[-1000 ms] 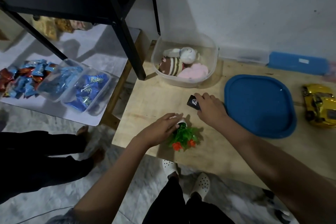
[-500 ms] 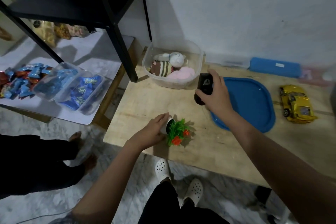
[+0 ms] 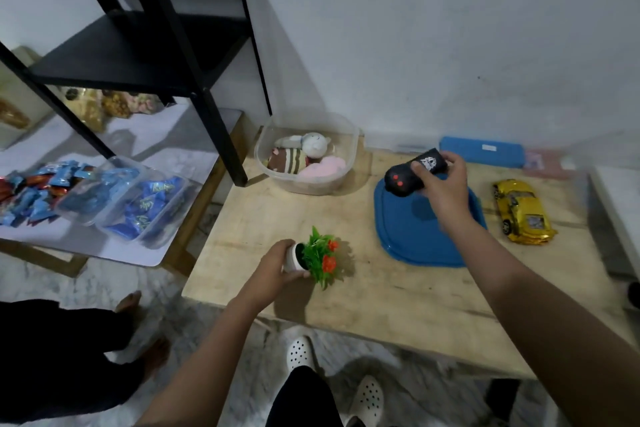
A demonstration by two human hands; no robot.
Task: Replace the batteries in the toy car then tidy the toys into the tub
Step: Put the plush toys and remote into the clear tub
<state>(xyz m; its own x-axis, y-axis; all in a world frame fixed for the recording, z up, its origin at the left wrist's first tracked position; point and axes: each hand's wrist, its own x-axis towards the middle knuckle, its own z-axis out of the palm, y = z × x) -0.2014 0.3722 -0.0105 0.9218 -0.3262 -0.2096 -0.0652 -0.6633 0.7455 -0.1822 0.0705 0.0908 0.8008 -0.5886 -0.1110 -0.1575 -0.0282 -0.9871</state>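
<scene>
My right hand (image 3: 441, 184) grips a black remote control (image 3: 403, 178) with two red buttons, held in the air over the blue tub lid (image 3: 415, 239). My left hand (image 3: 277, 269) grips the small white pot of a toy plant (image 3: 320, 256) with green leaves and orange flowers, tipped on its side at the wooden table's (image 3: 398, 291) front. The clear plastic tub (image 3: 346, 146) stands at the back left and holds several soft toys (image 3: 301, 159). A yellow toy car (image 3: 521, 211) lies on the table to the right of the lid.
A blue case (image 3: 481, 151) lies against the wall behind the lid. A black metal shelf (image 3: 138, 55) stands at the left over a low table with clear tubs of blue sweets (image 3: 135, 201). Another person's feet (image 3: 142, 329) are on the floor at lower left.
My right hand picked the remote up off the table and carried it up and right over the blue lid. My left hand closed round the plant pot and tipped it over.
</scene>
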